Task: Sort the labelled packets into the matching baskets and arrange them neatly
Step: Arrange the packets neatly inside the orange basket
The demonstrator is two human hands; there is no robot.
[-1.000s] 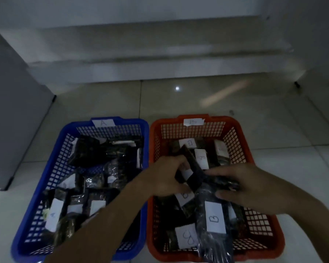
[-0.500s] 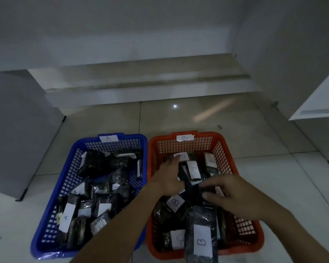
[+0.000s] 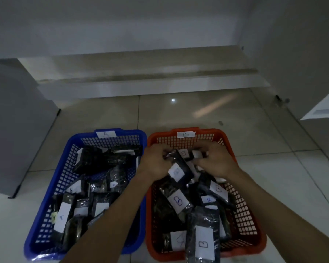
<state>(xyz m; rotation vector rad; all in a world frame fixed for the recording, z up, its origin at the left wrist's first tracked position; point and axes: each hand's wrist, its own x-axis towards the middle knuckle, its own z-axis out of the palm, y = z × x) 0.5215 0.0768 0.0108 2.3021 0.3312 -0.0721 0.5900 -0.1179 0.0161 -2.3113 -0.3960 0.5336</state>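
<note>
Two plastic baskets stand side by side on the floor. The blue basket (image 3: 51, 188), tagged A, holds several dark packets with white A labels (image 3: 62, 217). The orange basket (image 3: 243, 211), tagged B, holds several dark packets with B labels (image 3: 204, 242). Both hands are inside the far half of the orange basket. My left hand (image 3: 155, 161) grips a dark packet with a B label (image 3: 179, 170) that lies tilted there. My right hand (image 3: 216, 160) has its fingers curled around small packets (image 3: 197, 154) at the basket's far end.
A grey cabinet (image 3: 13, 130) stands to the left of the blue basket. A white unit (image 3: 323, 111) stands at the right edge. A low step (image 3: 141, 80) runs along the wall behind the baskets on the pale tiled floor.
Both hands have moved from the middle of the orange basket toward its far end, carrying the dark packet. The camera view has pulled back and tilted up.
</note>
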